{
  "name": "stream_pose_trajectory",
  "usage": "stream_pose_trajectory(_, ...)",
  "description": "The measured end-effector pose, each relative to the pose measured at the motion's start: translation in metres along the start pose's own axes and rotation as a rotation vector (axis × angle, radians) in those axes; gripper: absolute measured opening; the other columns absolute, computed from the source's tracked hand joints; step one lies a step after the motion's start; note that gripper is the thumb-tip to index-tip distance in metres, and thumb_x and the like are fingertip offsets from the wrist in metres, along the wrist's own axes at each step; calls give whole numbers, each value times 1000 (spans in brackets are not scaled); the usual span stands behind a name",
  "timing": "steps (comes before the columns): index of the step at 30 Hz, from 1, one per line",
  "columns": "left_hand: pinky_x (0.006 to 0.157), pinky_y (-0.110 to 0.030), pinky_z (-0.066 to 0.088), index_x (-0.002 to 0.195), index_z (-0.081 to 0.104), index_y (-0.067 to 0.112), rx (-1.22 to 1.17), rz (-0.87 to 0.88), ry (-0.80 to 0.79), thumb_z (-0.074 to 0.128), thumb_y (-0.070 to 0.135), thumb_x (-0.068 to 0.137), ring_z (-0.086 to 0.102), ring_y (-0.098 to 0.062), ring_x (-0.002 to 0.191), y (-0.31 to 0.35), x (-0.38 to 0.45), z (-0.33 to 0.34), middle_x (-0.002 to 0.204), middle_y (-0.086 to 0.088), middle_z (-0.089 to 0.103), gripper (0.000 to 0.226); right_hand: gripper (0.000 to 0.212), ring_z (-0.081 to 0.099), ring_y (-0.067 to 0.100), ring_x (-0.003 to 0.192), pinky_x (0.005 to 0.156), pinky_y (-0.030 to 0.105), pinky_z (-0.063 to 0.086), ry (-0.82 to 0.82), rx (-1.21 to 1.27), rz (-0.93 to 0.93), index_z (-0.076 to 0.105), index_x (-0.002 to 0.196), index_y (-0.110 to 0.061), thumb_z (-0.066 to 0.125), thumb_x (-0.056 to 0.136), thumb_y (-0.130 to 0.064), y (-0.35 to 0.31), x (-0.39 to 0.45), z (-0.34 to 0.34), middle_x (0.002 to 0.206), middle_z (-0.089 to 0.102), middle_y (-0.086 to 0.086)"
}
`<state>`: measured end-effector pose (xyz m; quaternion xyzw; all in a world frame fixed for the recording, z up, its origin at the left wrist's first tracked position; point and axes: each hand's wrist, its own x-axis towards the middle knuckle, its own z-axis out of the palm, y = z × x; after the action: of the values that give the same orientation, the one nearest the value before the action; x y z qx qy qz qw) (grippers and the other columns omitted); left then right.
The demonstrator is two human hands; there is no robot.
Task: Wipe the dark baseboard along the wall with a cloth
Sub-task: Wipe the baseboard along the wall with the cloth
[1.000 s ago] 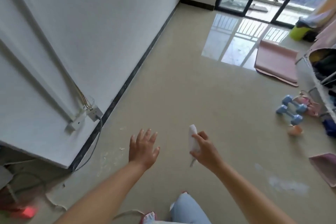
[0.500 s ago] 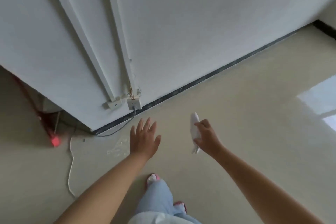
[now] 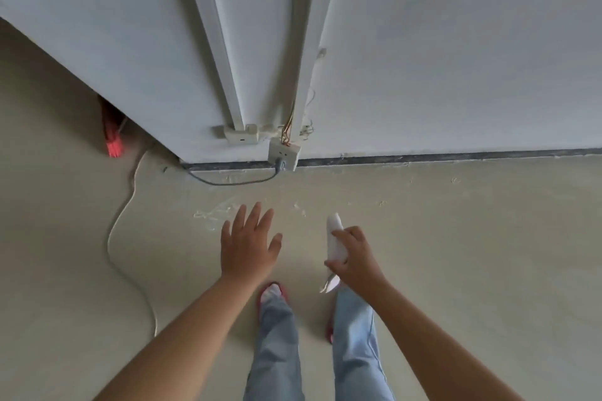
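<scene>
The person now faces the wall squarely, so the baseboard (image 3: 456, 158) runs level across the view instead of slanting, well ahead of both hands. The right hand (image 3: 353, 259) still grips a white rolled cloth (image 3: 335, 239), possibly a wipe. The left hand (image 3: 247, 246) stays spread, holding nothing. Both feet now show below.

There is one camera, worn on the person's head. It looks forward and steeply down from standing height at the floor (image 3: 456, 270). It faces the white wall (image 3: 456, 58) straight on, and the dark baseboard (image 3: 439, 160) crosses the middle, near the feet.
</scene>
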<state>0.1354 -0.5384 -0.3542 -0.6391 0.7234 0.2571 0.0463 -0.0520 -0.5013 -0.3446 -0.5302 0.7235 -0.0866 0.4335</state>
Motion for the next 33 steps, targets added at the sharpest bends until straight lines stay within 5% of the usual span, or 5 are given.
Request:
stream_pose_trajectory(13, 111, -37, 16, 135, 40, 21, -257, -157, -1, 48, 35, 91, 10, -22, 142, -107, 159, 310, 151, -1, 24, 47, 50, 52, 26, 97, 75, 14, 31, -426, -339, -450, 49, 125, -5, 67, 79, -10, 194, 233, 176, 122, 44, 11)
stream_pose_trajectory(20, 107, -48, 23, 129, 49, 20, -230, 432, 7, 70, 25, 77, 17, -22, 137, -138, 258, 374, 144, -5, 38, 56, 35, 53, 27, 90, 70, 15, 29, -481, -467, -810, 54, 117, -1, 61, 83, -6, 234, 346, 199, 120, 48, 13)
stream_pose_trajectory(23, 93, -59, 36, 95, 69, 11, -197, 535, 116, 74, 12, 69, 41, -40, 124, -135, 273, 386, 127, -15, 56, 26, 28, 59, 25, 79, 70, 21, 35, -524, -521, -943, 60, 102, 6, 63, 75, -1, 240, 361, 207, 107, 57, 20)
stream_pose_trajectory(29, 74, -19, 37, 87, 63, -5, -351, 326, 115, 59, 9, 85, 61, -27, 91, -131, 272, 387, 100, -14, 68, 14, 19, 52, 23, 74, 68, 25, 41, -159, -249, -605, 52, 91, 0, 66, 78, -2, 251, 374, 210, 87, 54, 8)
stream_pose_trajectory(33, 52, -28, 15, 82, 53, 3, -338, 209, 140, 53, 14, 89, 34, -18, 54, -128, 270, 394, 53, 8, 35, 13, 33, 54, 20, 76, 73, 23, 43, -128, -106, -479, 48, 104, -5, 67, 77, -3, 252, 385, 217, 85, 53, 3)
